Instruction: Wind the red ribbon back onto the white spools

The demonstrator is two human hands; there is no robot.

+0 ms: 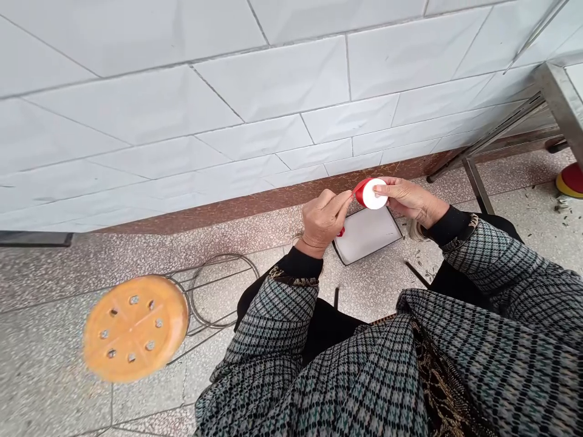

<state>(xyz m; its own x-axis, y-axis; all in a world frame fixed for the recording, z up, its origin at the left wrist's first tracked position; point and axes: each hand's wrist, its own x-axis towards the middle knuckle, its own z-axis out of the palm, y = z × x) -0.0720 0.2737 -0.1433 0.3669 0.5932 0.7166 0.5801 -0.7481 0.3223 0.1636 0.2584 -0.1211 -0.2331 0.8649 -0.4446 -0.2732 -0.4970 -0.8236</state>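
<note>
A spool of red ribbon (pixel 375 194) with a white round end is gripped in my right hand (pixel 410 199), the thumb pressed on its white face. From the spool a short stretch of red ribbon (pixel 359 187) runs left to my left hand (pixel 322 220), whose fingers are closed in a pinch on it. Below both hands a flat white rectangular panel with a dark edge (pixel 371 235) lies near the floor. Something small and red (pixel 341 232) shows at its left corner, partly hidden by my left hand.
To the left stands an orange round stool (pixel 136 328) with a wire frame (pixel 218 291). A white tiled wall (pixel 273 91) rises ahead. Metal table legs (pixel 478 185) and a red and yellow object (pixel 571 180) are at the right. Small scraps (pixel 423 264) lie on the speckled floor.
</note>
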